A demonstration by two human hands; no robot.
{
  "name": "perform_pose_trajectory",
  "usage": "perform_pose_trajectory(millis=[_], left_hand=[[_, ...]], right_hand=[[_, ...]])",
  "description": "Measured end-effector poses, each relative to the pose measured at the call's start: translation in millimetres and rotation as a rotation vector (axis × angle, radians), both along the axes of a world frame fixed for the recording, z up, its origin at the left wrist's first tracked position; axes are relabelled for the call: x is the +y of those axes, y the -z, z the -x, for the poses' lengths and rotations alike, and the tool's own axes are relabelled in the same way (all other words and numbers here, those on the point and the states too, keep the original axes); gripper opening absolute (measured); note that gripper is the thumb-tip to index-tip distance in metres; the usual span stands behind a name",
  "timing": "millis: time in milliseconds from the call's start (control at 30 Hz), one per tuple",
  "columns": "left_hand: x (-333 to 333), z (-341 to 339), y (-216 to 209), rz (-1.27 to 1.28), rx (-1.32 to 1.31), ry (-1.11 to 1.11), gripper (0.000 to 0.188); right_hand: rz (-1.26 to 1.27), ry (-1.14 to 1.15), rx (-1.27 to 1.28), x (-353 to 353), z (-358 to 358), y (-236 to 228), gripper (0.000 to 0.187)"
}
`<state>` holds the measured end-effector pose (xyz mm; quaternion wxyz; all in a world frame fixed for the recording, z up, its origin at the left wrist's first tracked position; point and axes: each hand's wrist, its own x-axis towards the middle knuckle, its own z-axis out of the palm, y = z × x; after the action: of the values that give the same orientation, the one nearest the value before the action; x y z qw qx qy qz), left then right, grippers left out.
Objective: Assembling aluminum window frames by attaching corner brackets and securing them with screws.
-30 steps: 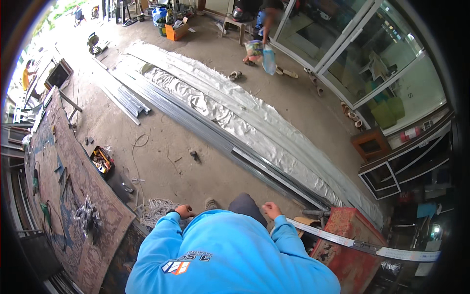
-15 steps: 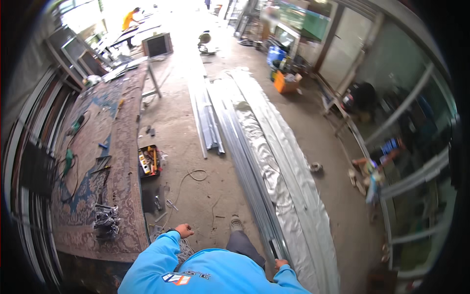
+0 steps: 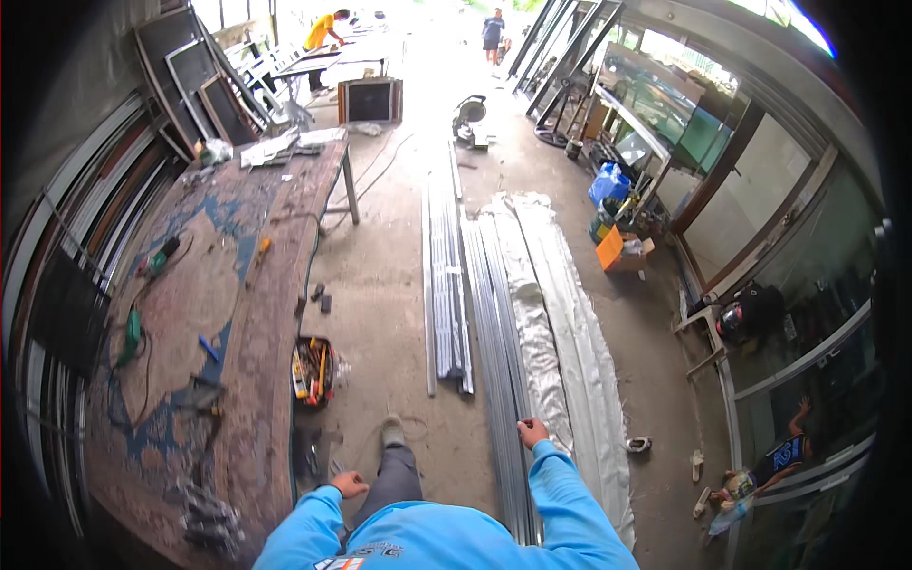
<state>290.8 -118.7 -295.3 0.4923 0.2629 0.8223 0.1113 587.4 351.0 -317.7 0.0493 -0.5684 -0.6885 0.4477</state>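
My left hand (image 3: pixel 350 484) hangs low beside my grey trouser leg, its fingers curled in with nothing seen in them. My right hand (image 3: pixel 532 433) is over the long grey metal profiles (image 3: pixel 503 380) that lie bundled on the floor. Its fingers are closed, and what they hold, if anything, is hidden. Left of that bundle lie shorter, shiny metal profiles (image 3: pixel 446 323). To its right stretches a crumpled silvery sheet (image 3: pixel 584 380). An open toolbox (image 3: pixel 313 370) with hand tools sits on the floor by the table's edge, ahead of my left hand.
A carpet-topped worktable (image 3: pixel 256 351) on the left bears green power tools (image 3: pixel 130 337) and a plastic-wrapped bundle (image 3: pixel 211 518). A mitre saw (image 3: pixel 470 119) stands ahead. An orange box (image 3: pixel 622 249) is on the right, near glass panels. A person (image 3: pixel 784 456) is low at right; two others are far off.
The view has tilted up and shifted left. My right hand has moved forward along the profiles, and my left hand now hangs nearer my leg. A step forward shows.
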Motion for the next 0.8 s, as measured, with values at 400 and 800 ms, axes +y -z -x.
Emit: perform_pose_trajectory(millis=[400, 800], left_hand=[[246.5, 339.6, -28.1, -0.178, 0.054, -0.037, 0.056], [506.1, 594.9, -7.1, 0.026, -0.032, 0.256, 0.06]], right_hand=[[0.185, -0.398, -0.241, 44.9, 238.9, -30.6, 0.055], [0.24, -0.273, -0.38, 320.2, 518.1, 25.5, 0.064]])
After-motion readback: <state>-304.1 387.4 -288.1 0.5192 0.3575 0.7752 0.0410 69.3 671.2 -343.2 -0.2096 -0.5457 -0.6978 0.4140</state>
